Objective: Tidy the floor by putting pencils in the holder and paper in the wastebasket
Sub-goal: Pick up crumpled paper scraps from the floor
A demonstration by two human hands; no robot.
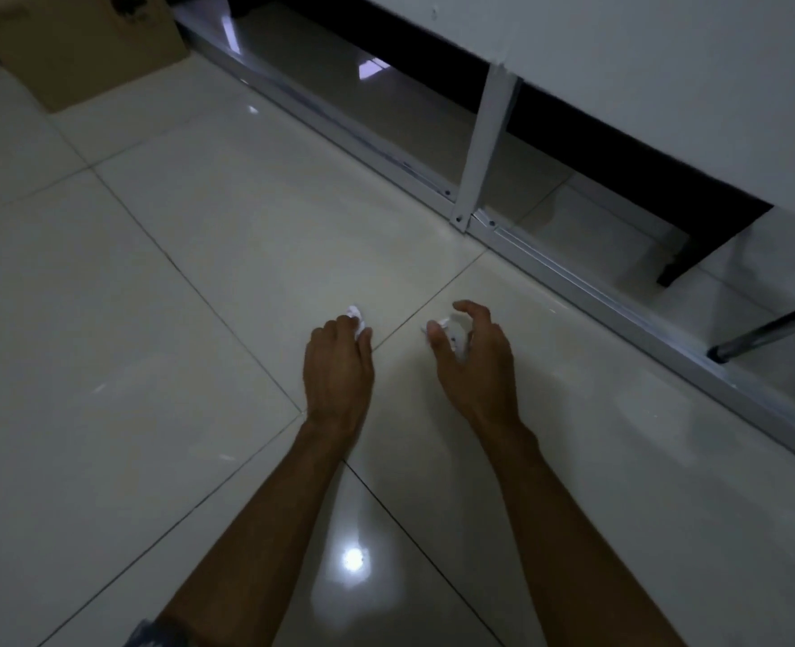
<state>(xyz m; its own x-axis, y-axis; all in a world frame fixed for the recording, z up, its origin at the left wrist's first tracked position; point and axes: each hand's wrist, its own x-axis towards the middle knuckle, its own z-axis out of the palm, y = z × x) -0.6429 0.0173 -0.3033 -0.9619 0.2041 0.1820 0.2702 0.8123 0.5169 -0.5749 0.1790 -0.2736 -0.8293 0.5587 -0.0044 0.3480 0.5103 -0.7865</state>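
Both bare arms reach forward over the pale tiled floor. My left hand (337,364) is curled down on a small crumpled white paper (356,315), which shows past the fingertips. My right hand (475,359) is cupped around a second crumpled white paper (449,331), thumb on its left and fingers arched over its right side; whether it is lifted off the floor I cannot tell. No pencils, holder or wastebasket are in view.
A cardboard box (83,44) stands at the far left. A metal floor rail (573,277) runs diagonally along the right, with a white upright post (482,147) and a white panel above. A dark metal leg (769,331) rests at the right edge.
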